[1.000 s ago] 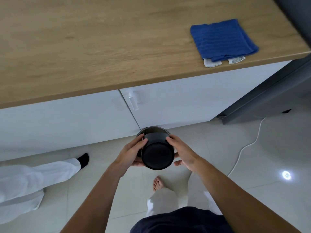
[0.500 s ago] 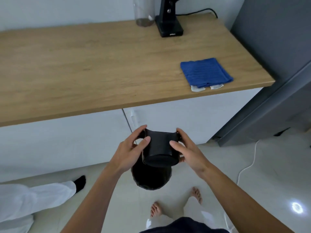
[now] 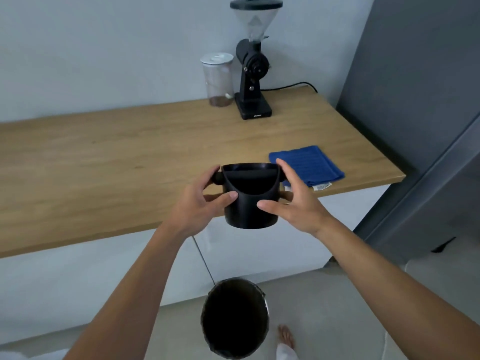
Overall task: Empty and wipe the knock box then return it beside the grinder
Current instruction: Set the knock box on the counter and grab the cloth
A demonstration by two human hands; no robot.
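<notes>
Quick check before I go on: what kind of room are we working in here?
Most likely a home kitchen coffee corner: a coffee grinder and a bean jar stand on a wooden counter over white cabinets, with a bin on the tiled floor below the knock box.

Counter (image 3: 104, 157) left bare; blue cloth (image 3: 309, 165) right; grinder (image 3: 253, 74), jar (image 3: 217, 79) at wall.

Bin (image 3: 235, 318) interior black, contents unreadable; blue cloth's (image 3: 311, 165) near corner behind right hand (image 3: 293, 201).
</notes>
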